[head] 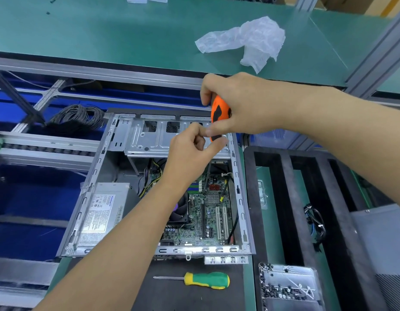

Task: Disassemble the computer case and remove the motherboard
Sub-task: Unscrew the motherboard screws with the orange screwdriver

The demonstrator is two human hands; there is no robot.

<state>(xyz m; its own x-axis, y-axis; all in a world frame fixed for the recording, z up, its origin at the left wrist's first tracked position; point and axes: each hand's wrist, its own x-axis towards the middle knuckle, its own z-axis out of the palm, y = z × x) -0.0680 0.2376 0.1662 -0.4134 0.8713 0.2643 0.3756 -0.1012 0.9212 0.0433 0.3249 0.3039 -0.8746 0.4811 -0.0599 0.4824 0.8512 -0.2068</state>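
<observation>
While right hand (237, 104) grips orange screwdriver (219, 113), left fingers (214, 145) seemingly steady shaft.

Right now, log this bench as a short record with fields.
case: computer case open, motherboard still inside
right hand: grips orange screwdriver, shaft pointing down into the case
left hand: fingers curled beside the screwdriver's lower handle
spare tool: green screwdriver lying in front of the case
screws: in metal tray, front right

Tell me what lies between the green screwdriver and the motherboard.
In the head view, the case's near metal rim, then bare black mat, separates the green screwdriver from the motherboard.
</observation>
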